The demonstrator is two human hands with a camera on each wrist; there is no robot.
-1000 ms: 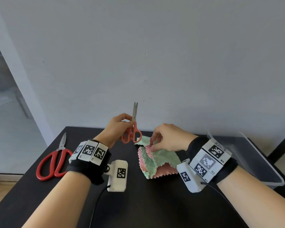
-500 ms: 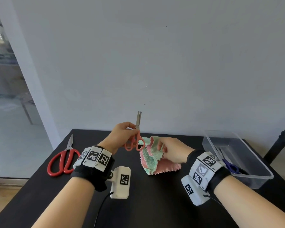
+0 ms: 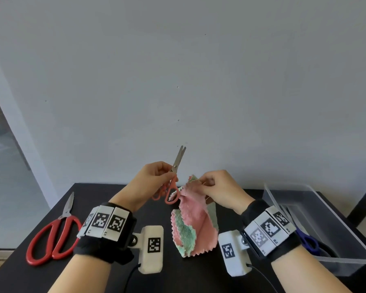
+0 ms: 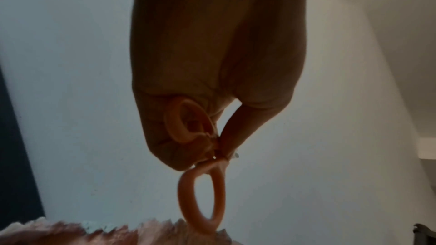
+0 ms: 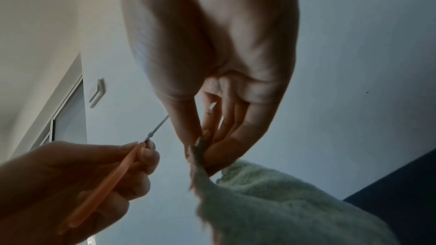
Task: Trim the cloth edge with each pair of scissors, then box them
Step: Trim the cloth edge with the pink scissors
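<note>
So over on the far left of the black table (image 3: 106,278) the big red scissors (image 3: 51,235) are just lying flat, blades pointing away from me, nobody touching them. Next along is my left hand (image 3: 150,178), held up above the table, with the small orange scissors (image 3: 173,180) pinched between thumb and fingers right near the pivot, not through the loops. The blades stick up and away toward the wall, only a hair apart at the tips, and both handle loops hang free below my fingers; from the left wrist cam one loop (image 4: 200,200) dangles right at the zigzag edge of the cloth. Then the pink and green cloth (image 3: 195,225): my right hand (image 3: 218,189) has its top edge pinched between thumb and fingertips, lifting it so it hangs down with the bottom part folded on the table. The wrist cam on that side shows the thumb and fingers (image 5: 226,146) pressed tight on the bunched fabric. Far right there's the clear plastic box (image 3: 347,261) sitting on the table, with blue-handled scissors (image 3: 306,242) already inside it.
</note>
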